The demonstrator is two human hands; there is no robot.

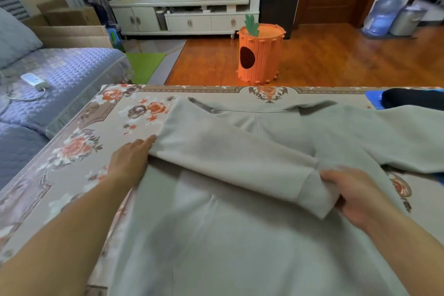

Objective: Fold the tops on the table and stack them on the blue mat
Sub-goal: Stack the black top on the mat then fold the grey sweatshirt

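A person works a pale grey top (252, 235) spread flat across a bench (72, 146) covered in a floral cloth, the garment filling most of the near surface. One sleeve (230, 166) of the top lies folded diagonally across its body. The left hand (131, 161) rests at the top's left edge, where the sleeve is folded over, its fingers (146, 142) extended and tucked against the fabric at the fold. The right hand (358, 194) holds the sleeve's cuff end to the right of the top's middle, fingers (336, 174) curled over the cloth and pinching it. The other sleeve (413, 142) trails off from the top toward the right. Beyond that sleeve, at the bench's far right corner, a blue mat (373, 98) carries a dark folded garment (413, 98). Behind the top, on the wooden floor past the bench, stands an orange carrot-shaped bin (260, 53); to the top's left sits a blue quilted sofa (60, 74).
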